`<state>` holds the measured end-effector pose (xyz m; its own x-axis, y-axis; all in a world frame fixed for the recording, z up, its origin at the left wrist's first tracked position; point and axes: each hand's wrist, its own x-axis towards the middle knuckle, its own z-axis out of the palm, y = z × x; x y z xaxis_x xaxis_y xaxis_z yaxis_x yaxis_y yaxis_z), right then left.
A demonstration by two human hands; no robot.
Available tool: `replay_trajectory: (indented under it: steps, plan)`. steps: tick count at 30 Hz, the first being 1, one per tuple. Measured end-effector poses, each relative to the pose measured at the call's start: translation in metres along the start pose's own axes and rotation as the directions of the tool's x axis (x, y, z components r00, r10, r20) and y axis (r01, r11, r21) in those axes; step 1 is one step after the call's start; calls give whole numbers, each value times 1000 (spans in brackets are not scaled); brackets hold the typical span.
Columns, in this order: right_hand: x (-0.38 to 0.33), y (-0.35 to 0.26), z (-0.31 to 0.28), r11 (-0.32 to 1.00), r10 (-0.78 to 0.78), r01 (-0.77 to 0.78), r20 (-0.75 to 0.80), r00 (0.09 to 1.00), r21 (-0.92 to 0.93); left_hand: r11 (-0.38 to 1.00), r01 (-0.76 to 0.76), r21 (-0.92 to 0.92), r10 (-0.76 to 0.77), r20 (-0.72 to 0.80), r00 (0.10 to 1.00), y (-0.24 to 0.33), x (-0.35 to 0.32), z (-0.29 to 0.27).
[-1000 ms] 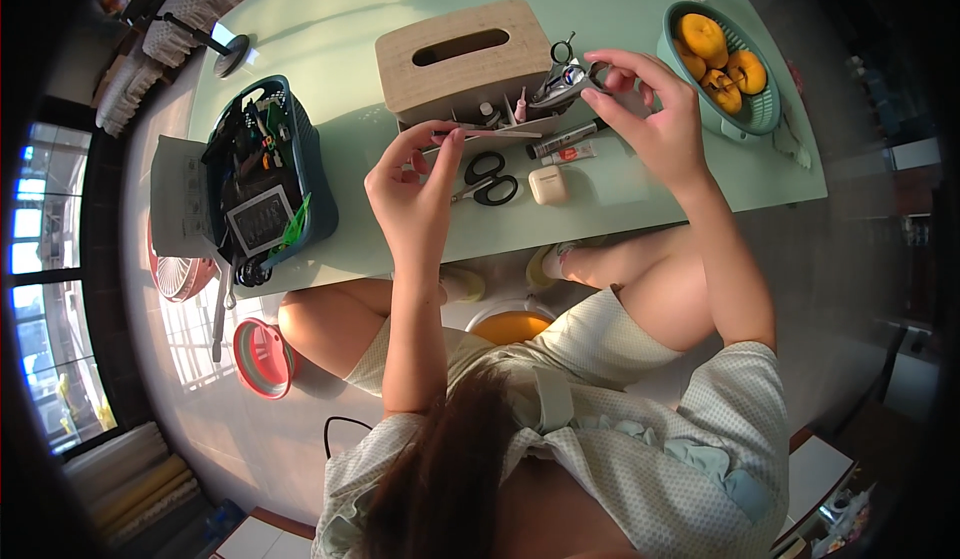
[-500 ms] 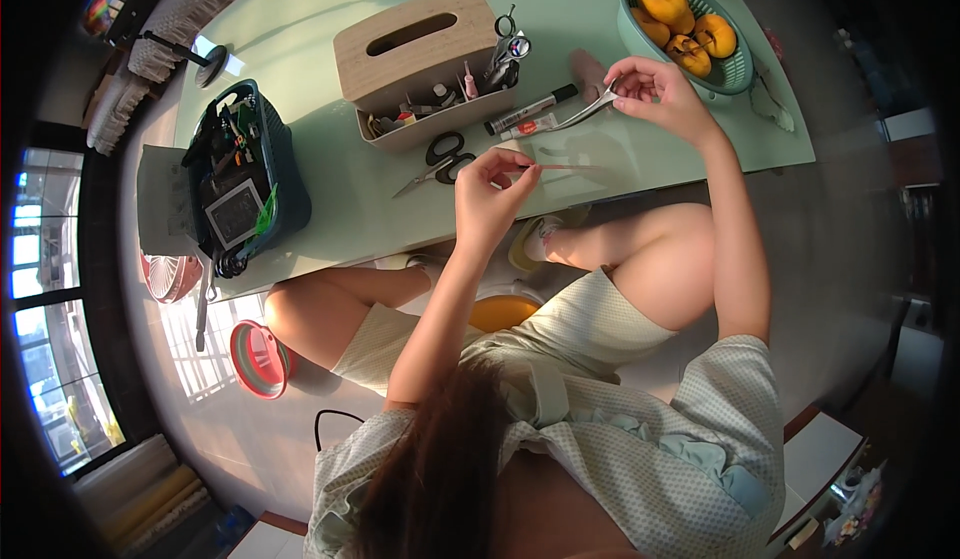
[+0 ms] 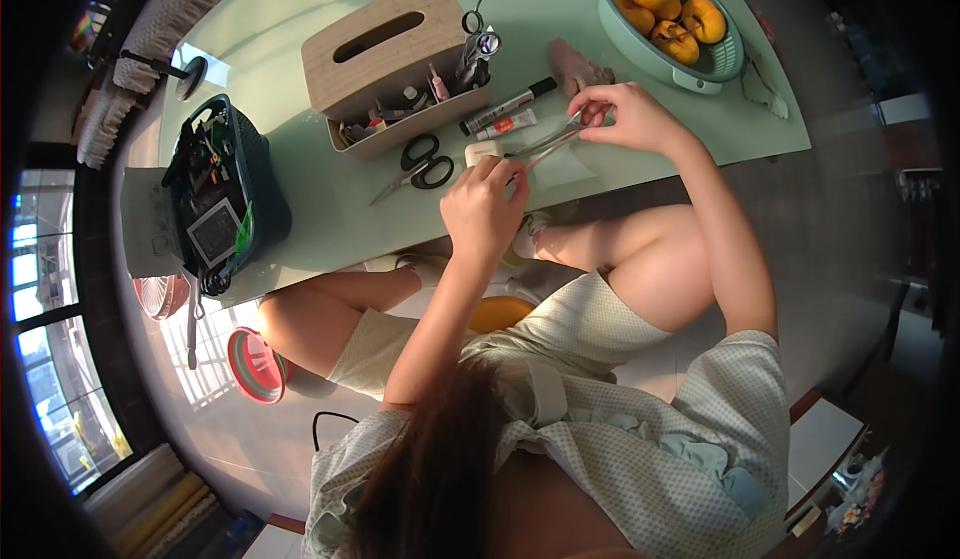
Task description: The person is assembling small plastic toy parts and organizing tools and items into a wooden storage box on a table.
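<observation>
Left hand (image 3: 487, 209) & right hand (image 3: 628, 117) each pinch an end of thin silvery metal tweezers (image 3: 548, 145); best keep grip firm, level over pale green table (image 3: 300, 229).

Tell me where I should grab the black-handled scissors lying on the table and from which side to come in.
Take the scissors by the black finger loops. They lie flat between the wooden organiser box and the table's near edge, loops toward the left hand, blades pointing away toward the dark basket. Coming from the near edge, beside that hand, probably keeps fingers off the blades.
</observation>
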<state>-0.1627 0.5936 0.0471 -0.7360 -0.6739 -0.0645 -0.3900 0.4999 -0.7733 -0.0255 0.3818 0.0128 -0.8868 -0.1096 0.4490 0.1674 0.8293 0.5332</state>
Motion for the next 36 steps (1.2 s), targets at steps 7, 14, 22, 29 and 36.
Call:
replay_trajectory:
  steps: [7, 14, 22, 29, 36]
  plan:
    - [9, -7, 4, 932, 61, -54, 7, 998, -358, 999, -11, 50, 9, 36, 999, -1, 5, 1]
    - [7, -26, 1, 918, 131, -154, -88, 988, -365, 995, 47, -87, -47, -6, 999, -4, 14, -9]
    - [14, -48, -7, 961, -6, -67, -261, 965, -269, 989, 94, -118, -120, -235, 965, -33, 58, -43]
    - [40, -84, 24, 978, -115, 30, -412, 904, -206, 975, 186, -119, -207, -197, 958, -38, 80, -55]
    - [60, -98, 37, 962, -162, 35, -465, 871, -269, 987, 139, -76, -149, -162, 975, -45, 89, -52]
